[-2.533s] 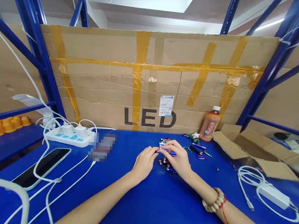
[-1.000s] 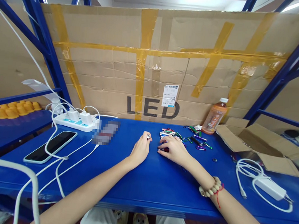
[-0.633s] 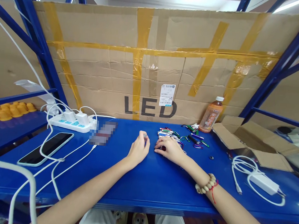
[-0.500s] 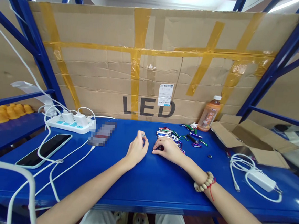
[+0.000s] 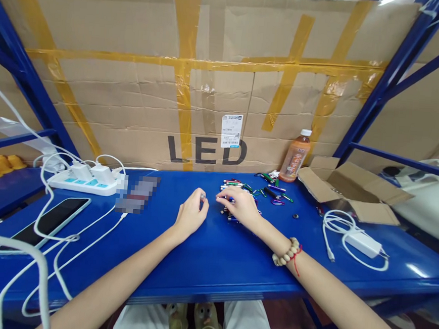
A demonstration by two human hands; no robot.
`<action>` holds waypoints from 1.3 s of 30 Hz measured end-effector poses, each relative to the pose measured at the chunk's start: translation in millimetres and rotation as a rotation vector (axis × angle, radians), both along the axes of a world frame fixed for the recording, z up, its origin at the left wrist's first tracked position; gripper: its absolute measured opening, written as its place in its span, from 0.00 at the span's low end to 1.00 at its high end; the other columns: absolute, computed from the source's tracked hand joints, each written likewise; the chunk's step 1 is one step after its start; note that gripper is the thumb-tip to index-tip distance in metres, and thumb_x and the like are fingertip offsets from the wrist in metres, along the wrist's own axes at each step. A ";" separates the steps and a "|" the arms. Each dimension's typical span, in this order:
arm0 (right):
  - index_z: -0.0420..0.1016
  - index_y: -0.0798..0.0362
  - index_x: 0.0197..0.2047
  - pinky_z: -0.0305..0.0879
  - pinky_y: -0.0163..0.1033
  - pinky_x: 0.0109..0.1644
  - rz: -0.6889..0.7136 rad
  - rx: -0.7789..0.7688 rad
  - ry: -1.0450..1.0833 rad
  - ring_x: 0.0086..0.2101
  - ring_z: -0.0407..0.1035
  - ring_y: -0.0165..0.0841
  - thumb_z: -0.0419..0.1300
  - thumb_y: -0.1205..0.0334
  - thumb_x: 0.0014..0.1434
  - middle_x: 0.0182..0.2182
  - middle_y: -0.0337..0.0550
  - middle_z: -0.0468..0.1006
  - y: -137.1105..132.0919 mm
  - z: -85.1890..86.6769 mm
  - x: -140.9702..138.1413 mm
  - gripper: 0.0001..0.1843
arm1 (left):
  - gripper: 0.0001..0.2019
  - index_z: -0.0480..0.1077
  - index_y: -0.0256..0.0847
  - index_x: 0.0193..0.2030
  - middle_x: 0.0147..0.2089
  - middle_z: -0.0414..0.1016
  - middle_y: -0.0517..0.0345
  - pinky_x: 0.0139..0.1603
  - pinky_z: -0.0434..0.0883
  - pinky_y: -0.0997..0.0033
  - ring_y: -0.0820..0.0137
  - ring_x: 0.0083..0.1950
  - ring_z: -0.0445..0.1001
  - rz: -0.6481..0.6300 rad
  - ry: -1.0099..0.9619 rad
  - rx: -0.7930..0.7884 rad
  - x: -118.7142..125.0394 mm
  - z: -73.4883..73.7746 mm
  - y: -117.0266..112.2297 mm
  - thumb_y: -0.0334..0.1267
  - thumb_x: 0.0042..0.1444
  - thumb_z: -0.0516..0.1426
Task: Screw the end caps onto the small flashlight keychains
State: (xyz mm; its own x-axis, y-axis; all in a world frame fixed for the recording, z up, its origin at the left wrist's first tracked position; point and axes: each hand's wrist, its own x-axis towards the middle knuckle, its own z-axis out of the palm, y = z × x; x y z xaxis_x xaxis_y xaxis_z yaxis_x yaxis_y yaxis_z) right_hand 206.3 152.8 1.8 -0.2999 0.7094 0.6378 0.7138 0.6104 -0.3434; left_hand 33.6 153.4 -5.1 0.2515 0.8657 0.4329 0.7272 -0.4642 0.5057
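My left hand (image 5: 192,212) is closed above the middle of the blue table, its fingers curled round a small piece with a silvery end (image 5: 202,196). The rest of that piece is hidden in the hand. Just to its right, my right hand (image 5: 241,207) has its thumb and forefinger pinched together; I cannot make out what is between them. Under and behind the right hand lies a pile of small coloured metal tubes (image 5: 236,184), in silver, blue, red and green, partly covered by the hand. Some carabiner clips (image 5: 277,202) lie right of the pile.
An orange drink bottle (image 5: 295,156) stands by the cardboard wall. An open cardboard box (image 5: 375,213) and a white charger with coiled cable (image 5: 364,244) are on the right. A phone (image 5: 47,222), a power strip (image 5: 107,188) and loose white cables lie left. A small dark ring (image 5: 295,216) lies nearby.
The camera view has turned a little to the right. My right hand's fingertips have risen away from the pile and pinched together. My left hand stays closed on its small piece.
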 end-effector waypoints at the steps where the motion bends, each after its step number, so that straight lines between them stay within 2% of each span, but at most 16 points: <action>1: 0.76 0.53 0.34 0.63 0.35 0.44 0.000 0.026 0.063 0.38 0.70 0.30 0.58 0.61 0.57 0.34 0.41 0.78 -0.9 1.1 -0.9 0.07 | 0.03 0.57 0.43 0.33 0.31 0.66 0.62 0.29 0.59 0.74 0.71 0.31 0.67 -0.017 0.006 -0.002 0.3 0.0 -0.2 0.35 0.57 0.45; 4: 0.76 0.52 0.35 0.64 0.34 0.44 0.050 0.067 0.156 0.38 0.71 0.30 0.56 0.60 0.59 0.35 0.41 0.78 -5.2 3.6 -5.7 0.08 | 0.04 0.57 0.43 0.32 0.30 0.65 0.62 0.29 0.59 0.73 0.71 0.31 0.67 -0.080 0.021 -0.007 1.2 -0.2 -0.8 0.35 0.57 0.45; 9: 0.76 0.53 0.36 0.65 0.34 0.39 0.141 0.042 0.125 0.35 0.70 0.29 0.56 0.58 0.59 0.33 0.42 0.77 -12.5 3.4 -13.7 0.10 | 0.03 0.56 0.43 0.32 0.30 0.66 0.62 0.28 0.58 0.73 0.70 0.31 0.68 -0.128 0.048 -0.028 1.6 -0.4 -1.5 0.35 0.57 0.46; 18: 0.77 0.53 0.34 0.65 0.33 0.35 0.110 0.039 0.192 0.33 0.70 0.29 0.56 0.56 0.58 0.32 0.43 0.77 -12.3 0.3 -14.3 0.11 | 0.03 0.55 0.43 0.32 0.32 0.67 0.60 0.30 0.60 0.73 0.68 0.34 0.70 -0.160 0.087 0.003 2.2 -0.5 -2.9 0.35 0.56 0.46; 23: 0.76 0.54 0.31 0.64 0.33 0.32 0.188 -0.015 0.253 0.30 0.69 0.29 0.57 0.52 0.57 0.30 0.43 0.77 -11.4 -0.8 -16.8 0.14 | 0.02 0.56 0.43 0.34 0.36 0.69 0.59 0.32 0.63 0.71 0.67 0.37 0.71 -0.209 0.110 -0.032 0.8 0.5 -4.2 0.35 0.57 0.45; 29: 0.75 0.54 0.30 0.63 0.34 0.31 0.262 -0.054 0.181 0.30 0.67 0.29 0.57 0.52 0.57 0.31 0.43 0.76 -9.9 -0.6 -15.6 0.14 | 0.02 0.57 0.43 0.36 0.38 0.70 0.58 0.35 0.64 0.69 0.66 0.38 0.71 -0.235 0.104 -0.049 -1.3 1.8 -5.4 0.36 0.57 0.45; 32: 0.74 0.53 0.36 0.64 0.34 0.34 0.224 -0.086 0.110 0.29 0.67 0.27 0.56 0.54 0.58 0.34 0.43 0.75 -10.9 0.3 -15.2 0.12 | 0.03 0.57 0.44 0.37 0.39 0.70 0.58 0.34 0.65 0.69 0.66 0.38 0.71 -0.200 0.111 -0.062 -1.2 1.1 -4.5 0.35 0.57 0.46; 36: 0.71 0.51 0.44 0.62 0.32 0.32 0.077 -0.137 0.012 0.28 0.67 0.25 0.57 0.54 0.57 0.37 0.41 0.74 -14.4 4.7 -13.0 0.14 | 0.03 0.56 0.43 0.37 0.38 0.70 0.57 0.34 0.65 0.69 0.66 0.38 0.72 -0.111 0.098 -0.074 -0.2 0.2 -3.2 0.34 0.56 0.47; 39: 0.75 0.50 0.40 0.62 0.33 0.35 0.012 -0.127 -0.126 0.34 0.68 0.29 0.58 0.50 0.56 0.37 0.41 0.74 -15.4 9.1 -7.8 0.14 | 0.03 0.55 0.43 0.38 0.37 0.70 0.58 0.33 0.65 0.70 0.67 0.36 0.72 -0.061 0.071 -0.064 0.6 -1.1 -1.6 0.34 0.56 0.46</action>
State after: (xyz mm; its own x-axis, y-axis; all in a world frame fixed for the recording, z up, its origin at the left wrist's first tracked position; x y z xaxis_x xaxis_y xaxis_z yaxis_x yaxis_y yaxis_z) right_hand 198.5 137.5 11.0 -0.3806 0.7777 0.5004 0.7491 0.5765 -0.3262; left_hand 34.2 151.8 -6.2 0.3331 0.8731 0.3561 0.7336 -0.4772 0.4838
